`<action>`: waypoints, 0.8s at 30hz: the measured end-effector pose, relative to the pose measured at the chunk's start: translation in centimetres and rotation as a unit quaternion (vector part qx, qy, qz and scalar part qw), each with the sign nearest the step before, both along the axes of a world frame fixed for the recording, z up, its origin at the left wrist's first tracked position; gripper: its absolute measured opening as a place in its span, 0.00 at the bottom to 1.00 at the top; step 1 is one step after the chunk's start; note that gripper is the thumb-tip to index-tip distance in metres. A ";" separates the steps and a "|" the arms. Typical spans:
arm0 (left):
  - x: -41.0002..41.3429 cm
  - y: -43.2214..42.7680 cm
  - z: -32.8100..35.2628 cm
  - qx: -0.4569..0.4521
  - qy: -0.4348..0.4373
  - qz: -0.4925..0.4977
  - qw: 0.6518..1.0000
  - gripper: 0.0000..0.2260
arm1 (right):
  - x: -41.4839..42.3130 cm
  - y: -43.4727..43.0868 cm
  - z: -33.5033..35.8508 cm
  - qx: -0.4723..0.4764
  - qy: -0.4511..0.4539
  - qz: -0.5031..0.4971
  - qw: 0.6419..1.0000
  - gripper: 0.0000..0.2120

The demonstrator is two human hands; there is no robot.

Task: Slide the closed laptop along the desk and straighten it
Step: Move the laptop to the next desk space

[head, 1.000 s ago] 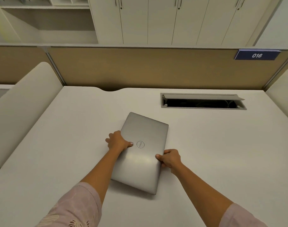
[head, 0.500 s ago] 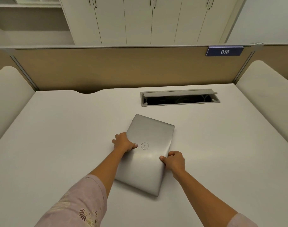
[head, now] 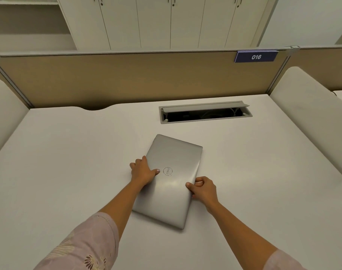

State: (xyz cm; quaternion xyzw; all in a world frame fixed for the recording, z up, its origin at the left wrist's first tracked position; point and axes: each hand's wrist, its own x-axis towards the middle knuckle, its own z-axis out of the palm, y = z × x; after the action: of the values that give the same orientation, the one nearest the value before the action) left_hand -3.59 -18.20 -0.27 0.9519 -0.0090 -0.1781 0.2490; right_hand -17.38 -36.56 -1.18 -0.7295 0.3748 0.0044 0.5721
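A closed silver laptop (head: 172,199) with a round logo lies flat on the white desk (head: 68,162), turned so its long sides run away from me and lean to the right. My left hand (head: 142,171) grips its left long edge, thumb on the lid beside the logo. My right hand (head: 203,188) grips the right long edge, thumb on top and fingers curled round the side.
An open cable tray (head: 205,113) is cut into the desk just behind the laptop. A tan partition (head: 127,78) with a blue label "016" (head: 255,56) closes off the back. Padded white dividers (head: 310,114) flank both sides.
The laptop, held by both hands, has shifted a little to the right along the desk, closer to the cable tray. Its tilt looks about the same.
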 end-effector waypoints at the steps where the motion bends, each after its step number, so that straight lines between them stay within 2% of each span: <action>1: -0.3 0.2 -0.1 -0.008 -0.009 -0.003 1.000 0.35 | -0.2 -0.1 -0.2 0.001 -0.009 0.005 1.000 0.15; 3: -1.1 0.6 -0.3 -0.036 -0.022 0.004 0.999 0.36 | -0.8 0.1 -0.5 -0.008 -0.025 0.003 1.000 0.17; 5: -2.4 0.9 -0.3 -0.056 -0.055 0.026 0.997 0.38 | -1.3 0.2 -1.2 -0.060 -0.038 -0.009 0.997 0.19; 10: -5.5 1.4 -0.2 -0.050 -0.088 0.074 0.992 0.38 | -2.0 1.0 -0.7 -0.176 -0.083 -0.030 0.980 0.20; 17: -8.9 1.4 -0.1 -0.065 -0.027 0.197 0.978 0.38 | -0.6 -1.4 0.6 -0.286 -0.120 0.069 0.948 0.26; 21: -10.7 1.0 0.0 -0.112 0.059 0.326 0.937 0.42 | 1.8 -3.8 1.3 -0.320 -0.099 0.137 0.932 0.30; 24: -11.8 0.7 0.0 -0.147 0.087 0.386 0.907 0.43 | 3.7 -5.6 1.6 -0.333 -0.066 0.184 0.922 0.34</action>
State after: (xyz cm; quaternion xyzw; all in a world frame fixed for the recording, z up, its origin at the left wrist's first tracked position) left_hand -15.42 -17.46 -0.26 0.8145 0.3545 -0.1473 0.4351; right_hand -13.71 -42.16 0.44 -0.9329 0.1747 -0.0637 0.3083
